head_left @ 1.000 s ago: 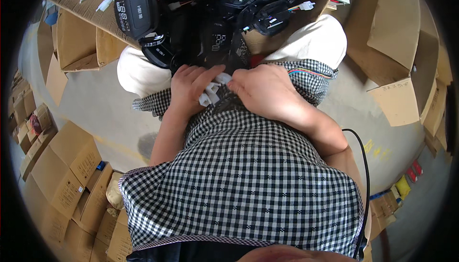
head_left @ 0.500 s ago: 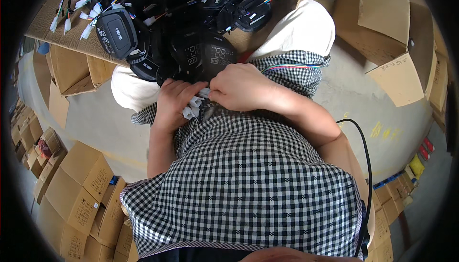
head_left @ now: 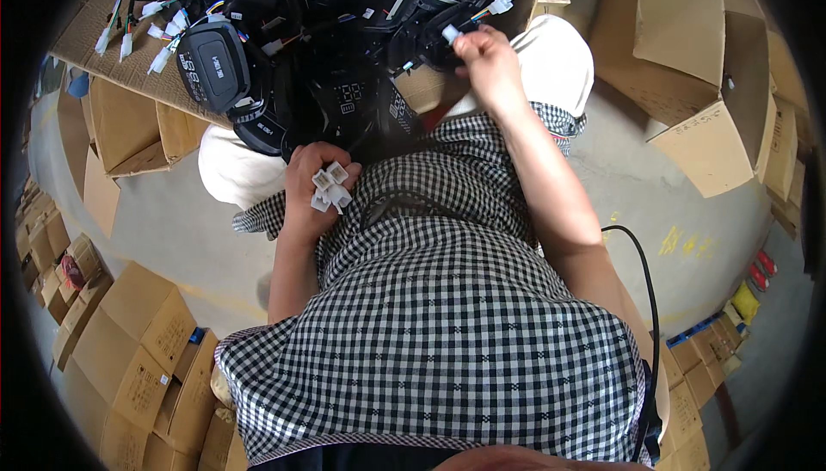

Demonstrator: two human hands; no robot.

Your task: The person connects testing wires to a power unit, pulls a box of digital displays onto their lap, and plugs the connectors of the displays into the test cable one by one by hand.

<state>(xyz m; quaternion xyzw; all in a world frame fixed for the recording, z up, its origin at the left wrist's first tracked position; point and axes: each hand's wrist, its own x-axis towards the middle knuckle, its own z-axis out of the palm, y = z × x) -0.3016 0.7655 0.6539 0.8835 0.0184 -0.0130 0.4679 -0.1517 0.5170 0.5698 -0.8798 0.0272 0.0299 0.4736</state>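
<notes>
A grey floor (head_left: pixel 705 239) is lying under everything, and brown cardboard boxes (head_left: pixel 138 359) are standing in stacks around the edges of it. More big boxes (head_left: pixel 697 84) are sitting at the upper right.

The person is sitting down and wearing a black and white checked shirt (head_left: pixel 447 333) and pale trousers (head_left: pixel 559 58). A thin black cable (head_left: pixel 647 299) is hanging down along the person's right side.

A flat sheet of cardboard (head_left: pixel 95 41) is lying across the person's knees. A big heap of black plastic parts (head_left: pixel 344 49) is sitting on it, with lots of coloured wires and little white plugs sticking out. One part with a rounded dark face (head_left: pixel 213 65) is lying at the left of the heap.

The right hand (head_left: pixel 489 60) is reaching up to the far side of the heap. Its fingers are pinching a small white plug (head_left: pixel 451 34) on a wire, holding it tight just above the black parts.

The left hand (head_left: pixel 314 191) is staying low, close to the person's tummy and just below the heap. It is closed around a bunch of white plugs (head_left: pixel 329 187), and their square ends are poking out of the fist. A dark wire is running up from this hand into the heap.

The two hands are well apart.
</notes>
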